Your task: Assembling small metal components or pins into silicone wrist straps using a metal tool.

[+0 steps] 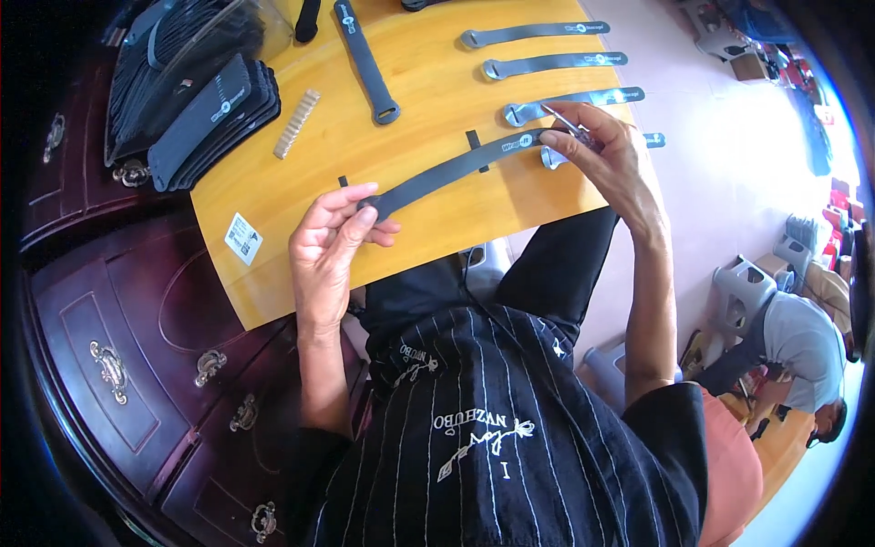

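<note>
With twelve o'clock straight out from our chest, our lap in dark trousers lies nearest, just below the table edge. At about half past ten, our left hand pinches one end of a dark strap between thumb and fingers. The strap spans twelve o'clock, raised above the wooden table and bowed slightly. At one o'clock, our right hand is clamped on its other end, with a slim silver tool tucked into the same grip.

That double hold looks like the weak point: if we tighten on the tool, the strap may slip free, and the tip could scratch it or prick us. If the left pinch gives way, that end could drop onto our lap, being so close to the edge.

Beyond, toward one o'clock, a row of straps seems to overhang the table's right side; a sweep of our right wrist could knock some to the floor. At eleven, a beige ridged strip lies where a careless left reach might push it. Farther left, the stack of straps leans unevenly, so pulling from it could make it slide.
</note>
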{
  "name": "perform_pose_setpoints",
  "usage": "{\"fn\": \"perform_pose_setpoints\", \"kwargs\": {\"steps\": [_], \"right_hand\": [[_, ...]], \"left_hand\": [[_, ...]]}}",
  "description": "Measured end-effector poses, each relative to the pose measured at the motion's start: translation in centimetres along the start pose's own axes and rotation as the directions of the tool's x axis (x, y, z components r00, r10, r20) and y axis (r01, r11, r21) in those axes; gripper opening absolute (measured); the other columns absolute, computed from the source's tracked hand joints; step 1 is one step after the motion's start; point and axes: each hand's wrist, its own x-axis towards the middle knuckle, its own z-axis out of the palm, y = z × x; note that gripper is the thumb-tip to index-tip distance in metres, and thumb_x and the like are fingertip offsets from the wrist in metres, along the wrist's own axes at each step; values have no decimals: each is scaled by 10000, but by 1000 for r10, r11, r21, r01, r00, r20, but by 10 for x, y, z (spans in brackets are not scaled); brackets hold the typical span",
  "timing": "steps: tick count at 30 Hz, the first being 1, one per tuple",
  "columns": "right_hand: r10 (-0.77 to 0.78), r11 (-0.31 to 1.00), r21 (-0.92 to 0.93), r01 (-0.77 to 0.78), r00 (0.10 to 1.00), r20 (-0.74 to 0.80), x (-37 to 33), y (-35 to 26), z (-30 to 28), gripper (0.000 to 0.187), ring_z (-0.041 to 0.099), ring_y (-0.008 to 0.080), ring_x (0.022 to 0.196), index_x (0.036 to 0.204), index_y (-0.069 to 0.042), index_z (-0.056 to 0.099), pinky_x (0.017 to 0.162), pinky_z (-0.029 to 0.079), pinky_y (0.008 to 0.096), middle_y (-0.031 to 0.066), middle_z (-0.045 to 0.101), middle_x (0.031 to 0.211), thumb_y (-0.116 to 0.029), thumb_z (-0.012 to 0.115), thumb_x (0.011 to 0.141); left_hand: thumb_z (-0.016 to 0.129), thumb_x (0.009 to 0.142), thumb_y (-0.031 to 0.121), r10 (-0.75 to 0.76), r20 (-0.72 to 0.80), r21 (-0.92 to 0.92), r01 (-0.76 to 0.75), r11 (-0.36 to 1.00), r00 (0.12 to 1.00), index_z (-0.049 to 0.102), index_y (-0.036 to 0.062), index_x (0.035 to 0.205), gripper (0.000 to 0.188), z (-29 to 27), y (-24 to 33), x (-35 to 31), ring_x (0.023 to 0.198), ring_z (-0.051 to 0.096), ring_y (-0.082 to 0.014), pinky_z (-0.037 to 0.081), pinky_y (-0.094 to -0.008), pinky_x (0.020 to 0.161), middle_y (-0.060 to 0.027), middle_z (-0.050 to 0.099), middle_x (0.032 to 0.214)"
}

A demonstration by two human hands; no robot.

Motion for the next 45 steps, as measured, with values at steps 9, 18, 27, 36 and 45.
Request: {"fn": "perform_pose_setpoints", "kwargs": {"steps": [9, 18, 27, 36, 45], "right_hand": [[25, 972, -229, -49, 994, -108, -7, 11, -7, 413, 667, 194, 699, 1021, 0, 667, 639, 531, 307, 115, 705, 844, -359, 686, 819], [30, 967, -248, -55, 994, -105, -5, 0, -8, 346, 632, 201, 670, 958, -15, 668, 601, 477, 332, 106, 653, 778, -333, 683, 823], [-79, 931, -354, 86, 996, 33, 1, -32, 30, 221, 621, 301, 714, 855, -10, 646, 635, 472, 369, 123, 612, 773, -229, 660, 829], [64, 929, -363, -68, 998, -23, 16, -38, 45, 227, 653, 290, 656, 852, -11, 683, 618, 507, 343, 163, 658, 715, -234, 688, 808], [52, 887, -456, -73, 997, -58, 23, -37, 52, 223, 631, 215, 610, 844, -8, 664, 593, 479, 314, 129, 664, 714, -228, 695, 819]], "left_hand": [[586, 903, 56, -9, 51, 41, 7, 999, 999, 582, -22, 1111, 222, 18, -5, 7, 748, 658, -159, 523, -251, 704, -102, 650, 938], [577, 909, 58, -7, 26, 27, 7, 1000, 1000, 567, -36, 1121, 232, 12, -1, 6, 753, 659, -160, 515, -254, 734, -101, 648, 925], [616, 884, 65, -14, -201, 180, 51, 982, 980, 599, -32, 1046, 190, -31, 6, -2, 690, 636, -124, 492, -221, 656, -81, 655, 817], [640, 867, 63, 99, -289, 309, -5, 951, 952, 614, -8, 987, 142, -36, -7, 16, 629, 521, -41, 425, -169, 559, -10, 590, 757], [624, 867, 30, 84, -288, 273, -3, 962, 954, 595, 0, 935, 79, -34, -13, 27, 573, 478, -11, 357, -162, 431, 14, 573, 733]]}}
